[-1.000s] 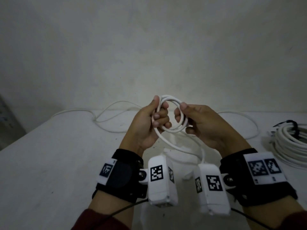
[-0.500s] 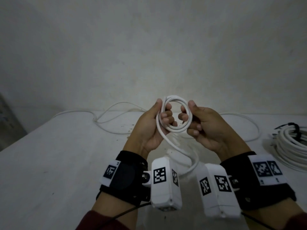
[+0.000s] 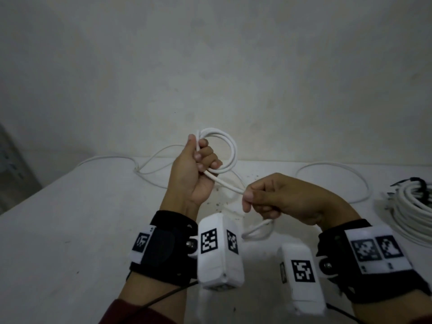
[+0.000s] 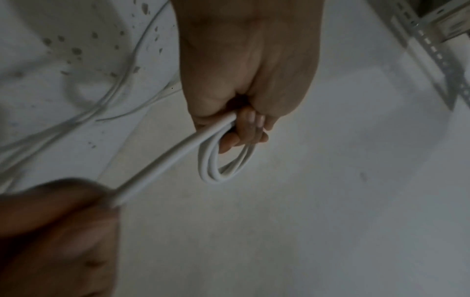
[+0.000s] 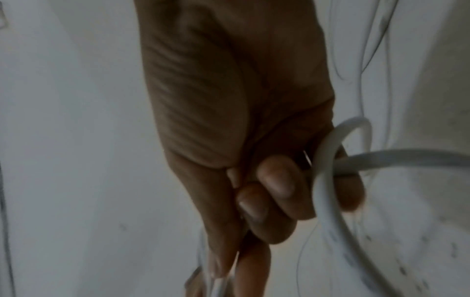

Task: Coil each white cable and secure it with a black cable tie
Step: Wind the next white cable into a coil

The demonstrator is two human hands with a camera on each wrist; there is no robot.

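My left hand [image 3: 198,164] is raised above the table and grips a small coil of white cable [image 3: 230,150] of a few loops; the same coil [image 4: 216,166] hangs below its curled fingers in the left wrist view. From the coil a straight run of cable [image 3: 228,184] slopes down to my right hand [image 3: 264,199], which holds it lower and to the right. In the right wrist view the fingers [image 5: 277,180] curl round the cable [image 5: 323,180]. The rest of the cable [image 3: 332,183] trails in loose loops over the white table [image 3: 70,230].
A larger white cable bundle [image 3: 411,213] bound with a black tie [image 3: 420,183] lies at the table's right edge. Loose cable loops [image 3: 149,164] run along the back of the table by the wall. A perforated metal rail [image 4: 432,46] shows in the left wrist view.
My right hand has left the coil and slid down and to the right along the cable, drawing out a straight length. My left hand has lifted the coil slightly.
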